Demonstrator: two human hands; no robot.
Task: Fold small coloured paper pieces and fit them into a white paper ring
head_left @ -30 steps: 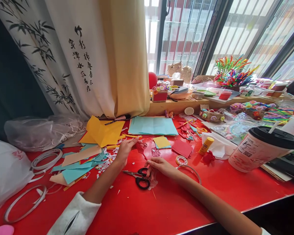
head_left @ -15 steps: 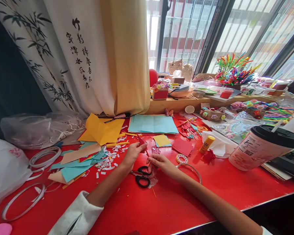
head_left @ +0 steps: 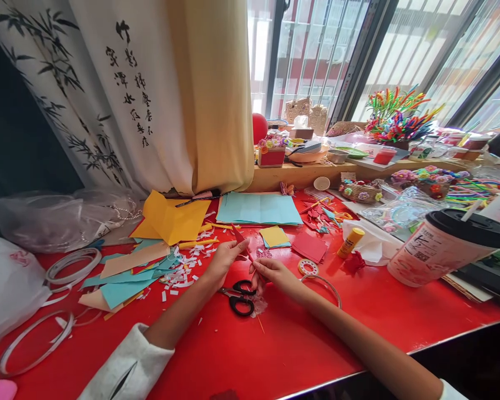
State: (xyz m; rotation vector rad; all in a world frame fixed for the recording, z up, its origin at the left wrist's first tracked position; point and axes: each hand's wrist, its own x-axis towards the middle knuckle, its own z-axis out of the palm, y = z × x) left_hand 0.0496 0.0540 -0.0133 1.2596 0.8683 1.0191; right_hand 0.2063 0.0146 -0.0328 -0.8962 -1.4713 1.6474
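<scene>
A small piece of red paper, narrow and pointed at its top, is pinched between the fingers of my left hand. My right hand is closed on the lower end of the same paper, just to the right and below. Much of the paper is hidden by my fingers. Black-handled scissors lie on the red table under my hands, with crumpled clear plastic beside them. Beyond my hands lie a yellow square of paper on blue ones and a stack of red squares.
White paper scraps and coloured sheets spread to the left, near rolls of white tape. A glue stick, a tape roll and a large paper cup stand or lie at right. Blue sheets lie at the back.
The view has shifted slightly, so the scene sits a little further left and higher. Both hands stay on the red paper, with only a slight change in finger position.
</scene>
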